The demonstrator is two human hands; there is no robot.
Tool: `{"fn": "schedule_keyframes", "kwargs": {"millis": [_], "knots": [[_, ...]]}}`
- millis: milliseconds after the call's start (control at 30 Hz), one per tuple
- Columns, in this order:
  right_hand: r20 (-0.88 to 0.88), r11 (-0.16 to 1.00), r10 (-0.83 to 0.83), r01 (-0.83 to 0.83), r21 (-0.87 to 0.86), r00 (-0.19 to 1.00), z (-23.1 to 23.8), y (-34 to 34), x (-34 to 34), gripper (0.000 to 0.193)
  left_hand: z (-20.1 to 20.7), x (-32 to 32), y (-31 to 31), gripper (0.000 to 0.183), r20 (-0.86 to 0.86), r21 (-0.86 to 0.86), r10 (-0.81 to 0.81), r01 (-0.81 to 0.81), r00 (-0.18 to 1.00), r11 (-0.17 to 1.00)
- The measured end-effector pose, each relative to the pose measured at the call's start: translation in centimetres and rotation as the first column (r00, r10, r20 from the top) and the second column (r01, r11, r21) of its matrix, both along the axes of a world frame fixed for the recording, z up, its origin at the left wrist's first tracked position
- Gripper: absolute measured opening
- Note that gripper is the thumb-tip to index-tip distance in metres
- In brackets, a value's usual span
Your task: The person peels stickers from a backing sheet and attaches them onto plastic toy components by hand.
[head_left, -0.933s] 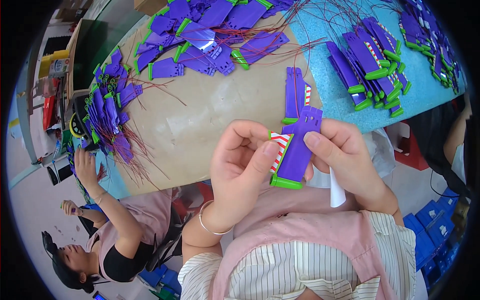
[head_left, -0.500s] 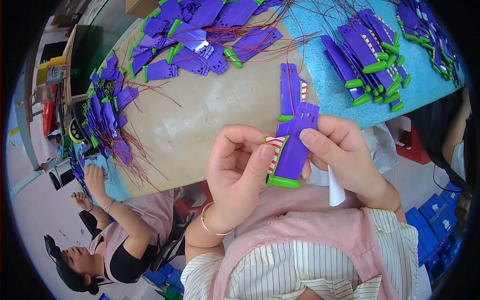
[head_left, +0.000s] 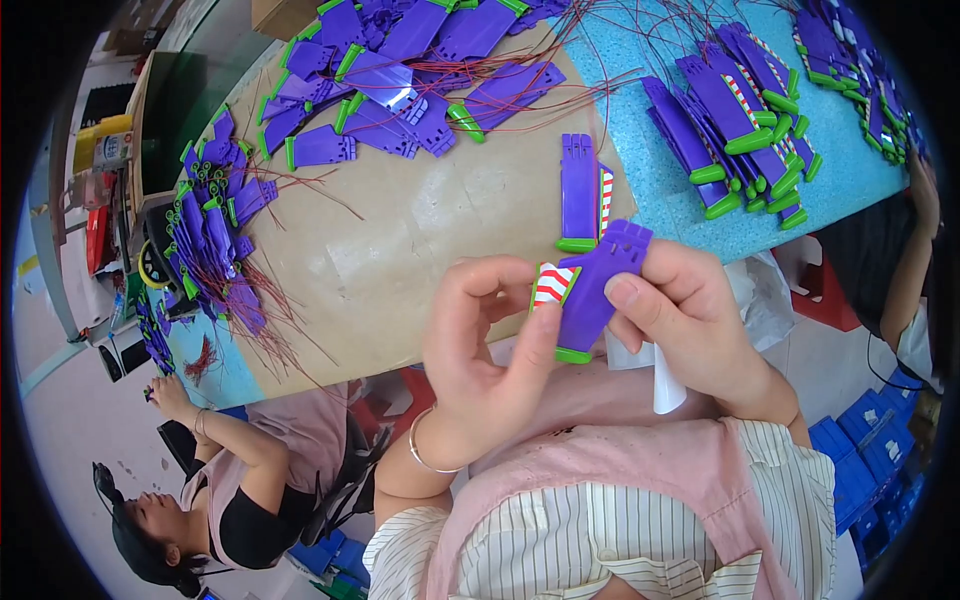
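Between my two hands is a purple plastic toy wing (head_left: 594, 300) with a green tip edge and a red-and-white striped sticker (head_left: 553, 285) on its left flap. My left hand (head_left: 490, 345) pinches the flap with thumb and fingers at the sticker. With thumb on top, my right hand (head_left: 690, 320) grips the wing's upper right side. A curled white paper (head_left: 668, 388) hangs below the right palm; what holds it is hidden. Just beyond my hands, a similar striped wing (head_left: 580, 190) lies on the brown table covering.
Purple wings with red wires (head_left: 385, 80) are heaped at the back. Another heap (head_left: 215, 215) is at left, and stacked striped wings (head_left: 735, 115) lie on the blue mat (head_left: 640, 190) at right. One co-worker (head_left: 250, 460) sits at left; another person's arm (head_left: 915, 240) reaches in at right.
The held wing has tilted, its top swinging right and its green end lifting toward my left thumb. The left co-worker's hand has moved down, and the right person's arm has reached in toward the pile.
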State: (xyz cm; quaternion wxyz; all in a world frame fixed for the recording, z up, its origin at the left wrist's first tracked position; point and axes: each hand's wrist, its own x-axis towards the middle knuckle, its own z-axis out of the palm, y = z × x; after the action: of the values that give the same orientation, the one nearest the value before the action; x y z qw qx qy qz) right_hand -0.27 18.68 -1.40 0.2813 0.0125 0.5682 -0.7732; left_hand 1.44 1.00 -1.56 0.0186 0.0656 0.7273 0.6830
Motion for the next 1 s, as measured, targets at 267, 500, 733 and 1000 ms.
{"fn": "schedule_keyframes", "kwargs": {"millis": [267,500,733,1000], "knots": [[-0.338,0.991,0.009,0.036,0.127,0.941,0.0,-0.3,0.9,0.012,1.1,-0.7,1.0,0.03,-0.016,0.037,-0.05,0.05,0.999,0.998],[-0.045,0.969,-0.146,0.134,-0.208,0.988,1.4,-0.3,0.3,0.015,-0.6,0.8,0.7,0.017,-0.02,0.068,0.086,-0.084,0.996,0.994],[-0.125,0.965,-0.019,-0.015,-0.261,0.992,-0.4,0.3,0.4,0.022,-0.3,0.2,0.3,0.023,-0.149,-0.136,-0.016,-0.005,0.989,0.991],[-0.14,0.98,-0.115,0.089,-0.18,0.983,-0.1,-0.1,1.1,0.014,1.1,-0.1,1.4,0.026,-0.187,-0.196,-0.029,-0.009,0.982,0.981]]}}
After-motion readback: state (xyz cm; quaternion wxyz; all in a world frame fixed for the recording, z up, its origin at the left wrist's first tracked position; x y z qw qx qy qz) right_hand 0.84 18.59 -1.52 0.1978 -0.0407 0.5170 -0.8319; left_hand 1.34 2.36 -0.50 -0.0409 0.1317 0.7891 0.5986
